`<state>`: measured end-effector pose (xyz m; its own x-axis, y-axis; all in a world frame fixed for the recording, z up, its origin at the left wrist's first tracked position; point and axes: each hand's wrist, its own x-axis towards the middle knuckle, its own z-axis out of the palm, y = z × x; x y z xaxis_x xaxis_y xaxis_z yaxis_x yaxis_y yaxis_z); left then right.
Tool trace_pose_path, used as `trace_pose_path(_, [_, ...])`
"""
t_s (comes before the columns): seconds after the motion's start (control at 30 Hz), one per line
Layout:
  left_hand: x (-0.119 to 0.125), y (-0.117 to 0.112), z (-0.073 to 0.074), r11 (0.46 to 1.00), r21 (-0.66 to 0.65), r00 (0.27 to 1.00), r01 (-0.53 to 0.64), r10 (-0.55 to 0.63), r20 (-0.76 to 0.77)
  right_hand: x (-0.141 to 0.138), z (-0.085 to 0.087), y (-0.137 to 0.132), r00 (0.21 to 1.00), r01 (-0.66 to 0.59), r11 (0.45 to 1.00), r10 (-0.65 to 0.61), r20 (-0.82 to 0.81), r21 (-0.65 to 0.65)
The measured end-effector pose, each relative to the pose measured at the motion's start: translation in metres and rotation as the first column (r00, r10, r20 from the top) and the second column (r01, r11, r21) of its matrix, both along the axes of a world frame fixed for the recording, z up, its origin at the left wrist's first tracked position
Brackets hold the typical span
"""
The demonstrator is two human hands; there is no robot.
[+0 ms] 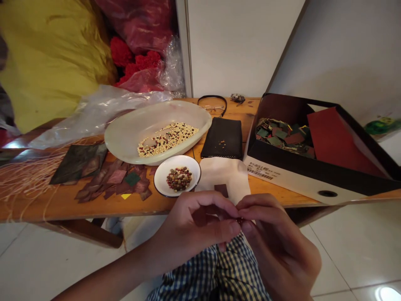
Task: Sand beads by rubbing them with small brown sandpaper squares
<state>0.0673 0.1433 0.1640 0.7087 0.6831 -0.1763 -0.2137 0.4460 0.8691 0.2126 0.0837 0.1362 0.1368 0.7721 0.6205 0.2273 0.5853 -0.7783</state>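
My left hand (188, 230) and my right hand (278, 238) meet just off the front edge of a wooden table (62, 209). Their fingertips pinch a small dark red item (239, 220), mostly hidden by my fingers. The nearest thing beyond them is a cream cloth pad (232, 175) with a dark square on it. To its left, a small white dish (161, 177) holds mixed beads. Behind that, a large oval white bowl (125, 138) holds pale and dark beads.
A black pouch (222, 138) and eyeglasses (213, 108) lie behind the pad. An open box (282, 179) at the right holds coloured squares. Dark red squares (115, 179) and pale threads (28, 179) lie at the left. Plastic bags (140, 42) stand behind the table.
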Motion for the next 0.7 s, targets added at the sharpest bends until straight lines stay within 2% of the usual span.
trace_pose_path(0.33, [-0.001, -0.005, -0.007, 0.999, -0.035, 0.999, -0.034, 0.035, 0.027, 0.001, -0.003, -0.001, 0.999, -0.032, 0.997, 0.033, 0.005, -0.064])
trace_pose_path(0.7, [-0.006, -0.007, -0.018, 0.997, -0.057, 0.998, -0.046, 0.048, 0.046, -0.002, -0.009, -0.002, 0.997, -0.075, 0.994, 0.074, -0.011, -0.074])
